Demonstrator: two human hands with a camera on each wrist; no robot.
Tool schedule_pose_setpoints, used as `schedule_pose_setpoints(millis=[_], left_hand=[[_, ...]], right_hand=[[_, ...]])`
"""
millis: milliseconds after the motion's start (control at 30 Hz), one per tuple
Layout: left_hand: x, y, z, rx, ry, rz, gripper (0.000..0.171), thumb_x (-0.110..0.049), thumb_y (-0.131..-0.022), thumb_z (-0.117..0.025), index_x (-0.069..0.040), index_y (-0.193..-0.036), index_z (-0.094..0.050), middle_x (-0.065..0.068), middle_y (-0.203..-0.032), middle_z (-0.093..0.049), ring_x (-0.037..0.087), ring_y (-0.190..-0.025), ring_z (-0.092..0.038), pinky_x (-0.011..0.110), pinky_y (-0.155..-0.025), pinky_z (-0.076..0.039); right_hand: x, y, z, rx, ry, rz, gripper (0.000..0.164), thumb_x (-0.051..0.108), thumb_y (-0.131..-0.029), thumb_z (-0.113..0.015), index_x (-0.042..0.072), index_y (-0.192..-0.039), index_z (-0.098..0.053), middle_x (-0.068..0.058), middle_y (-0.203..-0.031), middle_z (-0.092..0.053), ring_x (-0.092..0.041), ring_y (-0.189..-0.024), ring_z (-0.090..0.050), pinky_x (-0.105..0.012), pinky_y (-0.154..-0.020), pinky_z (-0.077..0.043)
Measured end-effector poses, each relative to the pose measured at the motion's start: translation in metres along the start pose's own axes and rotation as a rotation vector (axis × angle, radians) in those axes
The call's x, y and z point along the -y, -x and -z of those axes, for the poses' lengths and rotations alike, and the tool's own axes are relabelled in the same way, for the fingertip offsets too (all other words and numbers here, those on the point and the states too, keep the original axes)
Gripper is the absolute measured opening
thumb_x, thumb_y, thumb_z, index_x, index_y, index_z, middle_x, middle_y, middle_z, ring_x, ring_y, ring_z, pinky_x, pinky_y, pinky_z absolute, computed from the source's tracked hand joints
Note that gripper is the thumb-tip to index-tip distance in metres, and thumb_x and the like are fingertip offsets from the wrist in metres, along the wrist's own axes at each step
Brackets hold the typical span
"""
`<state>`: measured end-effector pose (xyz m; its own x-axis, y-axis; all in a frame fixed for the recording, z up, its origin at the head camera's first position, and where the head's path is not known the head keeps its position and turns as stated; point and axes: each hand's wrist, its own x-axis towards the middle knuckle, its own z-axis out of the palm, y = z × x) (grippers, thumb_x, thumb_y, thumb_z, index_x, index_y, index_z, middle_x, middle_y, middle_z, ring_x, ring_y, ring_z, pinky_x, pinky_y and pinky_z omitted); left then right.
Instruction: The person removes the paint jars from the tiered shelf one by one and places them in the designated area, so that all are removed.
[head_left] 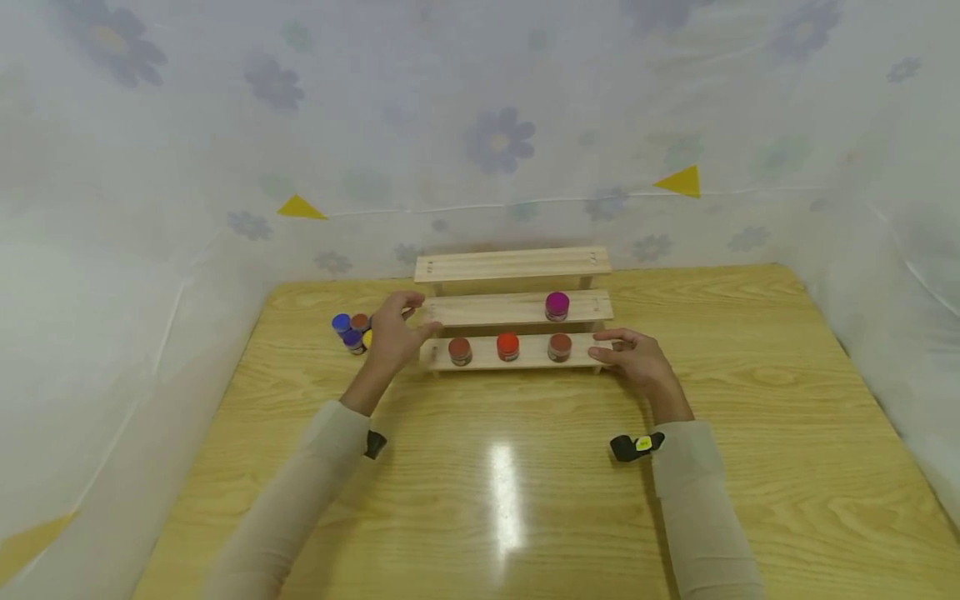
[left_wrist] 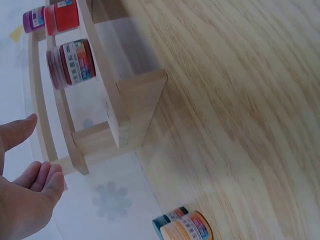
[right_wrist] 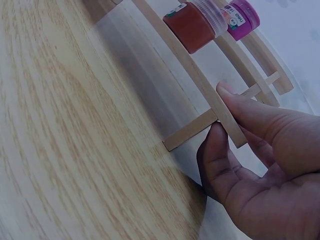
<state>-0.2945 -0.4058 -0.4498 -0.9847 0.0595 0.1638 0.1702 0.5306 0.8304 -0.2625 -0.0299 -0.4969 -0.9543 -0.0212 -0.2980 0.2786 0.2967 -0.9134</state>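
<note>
A three-step wooden rack point(head_left: 487, 312) stands on the table. On its lowest step are a brown paint jar point(head_left: 460, 352), a red paint jar point(head_left: 507, 347) and another brown paint jar point(head_left: 559, 348). The middle step carries a magenta paint jar point(head_left: 557, 307) toward its right end; the top step is bare. My right hand point(head_left: 636, 360) pinches the right end of the lowest step, thumb above and fingers beneath, as the right wrist view shows. At the rack's left end is my left hand point(head_left: 392, 337), its thumb spread from loosely bent fingers, holding nothing.
Left of the rack, partly behind my left hand, several paint jars cluster on the wooden table point(head_left: 570, 500), among them a blue jar point(head_left: 342, 325) and a yellow jar point(head_left: 367, 338). A flowered curtain point(head_left: 375, 150) surrounds the table at the back and sides.
</note>
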Motion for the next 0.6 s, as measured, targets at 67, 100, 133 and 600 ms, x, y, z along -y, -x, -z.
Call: schedule_pose_setpoints(millis=[67,100,133,600], left_hand=[[-0.003,0.001,-0.004,0.016,0.006,0.007,0.051,-0.014,-0.080,-0.076,0.001,-0.123,-0.053,0.017,-0.124,-0.055,0.031,-0.120,-0.052,0.039,-0.105,-0.048],[-0.004,0.001,-0.006,0.025,0.009,0.013,0.051,-0.014,-0.080,-0.076,0.000,-0.123,-0.053,0.016,-0.125,-0.055,0.031,-0.120,-0.052,0.039,-0.104,-0.048],[-0.005,0.001,-0.009,0.037,0.018,0.018,0.051,-0.014,-0.080,-0.076,0.000,-0.124,-0.053,0.016,-0.125,-0.054,0.031,-0.121,-0.052,0.039,-0.103,-0.049],[-0.022,-0.002,-0.028,0.069,-0.106,-0.059,0.052,-0.022,-0.080,-0.077,-0.001,-0.123,-0.055,0.015,-0.122,-0.058,0.030,-0.118,-0.055,0.041,-0.098,-0.052]], right_hand=[[0.000,0.000,0.000,0.002,-0.002,0.002,0.056,0.035,-0.080,-0.076,0.007,-0.125,-0.059,0.011,-0.073,-0.058,-0.010,-0.073,-0.054,-0.024,-0.066,-0.050],[-0.001,0.000,0.000,-0.002,-0.003,0.001,0.056,0.035,-0.080,-0.076,0.007,-0.125,-0.060,0.011,-0.073,-0.058,-0.010,-0.073,-0.054,-0.024,-0.067,-0.050],[-0.001,0.000,0.000,-0.004,-0.002,0.001,0.056,0.036,-0.080,-0.076,0.008,-0.124,-0.060,0.011,-0.073,-0.059,-0.010,-0.074,-0.055,-0.024,-0.067,-0.050],[0.005,0.003,-0.005,0.003,0.010,-0.013,0.054,0.031,-0.084,-0.073,0.005,-0.128,-0.057,0.010,-0.076,-0.060,-0.013,-0.078,-0.058,-0.025,-0.073,-0.051]])
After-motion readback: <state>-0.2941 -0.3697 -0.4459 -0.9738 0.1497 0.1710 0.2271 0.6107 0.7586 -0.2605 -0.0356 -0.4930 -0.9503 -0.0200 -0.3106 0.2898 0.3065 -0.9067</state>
